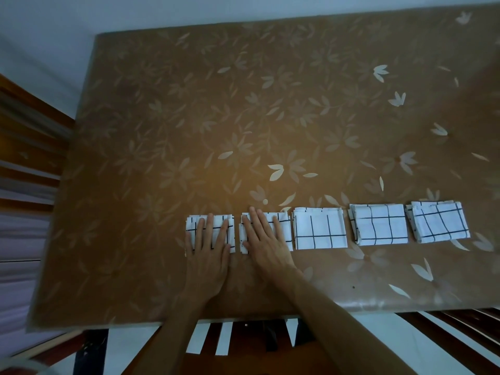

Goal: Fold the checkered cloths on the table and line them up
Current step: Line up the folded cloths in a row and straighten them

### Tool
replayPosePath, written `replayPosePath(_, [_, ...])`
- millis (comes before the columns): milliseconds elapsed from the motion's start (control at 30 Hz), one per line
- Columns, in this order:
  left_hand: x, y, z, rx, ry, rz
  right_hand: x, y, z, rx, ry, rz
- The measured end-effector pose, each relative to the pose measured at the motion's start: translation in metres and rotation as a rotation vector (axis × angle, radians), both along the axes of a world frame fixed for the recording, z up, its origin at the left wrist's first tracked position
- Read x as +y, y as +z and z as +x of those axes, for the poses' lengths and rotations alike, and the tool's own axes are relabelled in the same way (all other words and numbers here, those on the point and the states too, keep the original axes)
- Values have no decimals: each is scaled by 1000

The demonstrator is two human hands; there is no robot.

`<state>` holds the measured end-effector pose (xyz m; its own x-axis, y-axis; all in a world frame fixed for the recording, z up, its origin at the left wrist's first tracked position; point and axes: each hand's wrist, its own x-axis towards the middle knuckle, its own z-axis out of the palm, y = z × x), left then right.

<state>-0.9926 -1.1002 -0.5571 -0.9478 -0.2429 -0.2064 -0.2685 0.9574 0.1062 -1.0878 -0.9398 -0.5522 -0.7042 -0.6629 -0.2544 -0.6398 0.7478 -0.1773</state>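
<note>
Brown glossy leaf-patterned covering is seen on the table [189,117], with slatted wooden chairs [29,136] around it. Five folded checkered cloths [320,230] are laid in a row near the front edge. The left hand [208,247] is pressed flat, fingers spread, on the leftmost cloth [231,234]; the right hand [266,239] likewise on the second cloth [284,226]. Thin, soft, light fabric is judged likely to slide; edges should be pinched for shifting.

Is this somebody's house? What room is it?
Probably a home, maybe a dining room. There is a table under a brown flowered cover, wooden slatted chairs beside it, and a plain pale wall behind. Five folded checkered cloths lie in a row on it.
</note>
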Motion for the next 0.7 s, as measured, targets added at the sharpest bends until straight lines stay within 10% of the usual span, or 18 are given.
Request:
replayPosePath(367, [27, 21, -8, 149, 107, 45, 39, 27, -2, -41, -10, -216])
replayPosePath(700, [89, 42, -20, 101, -22, 161, 121, 23, -14, -68, -177, -16])
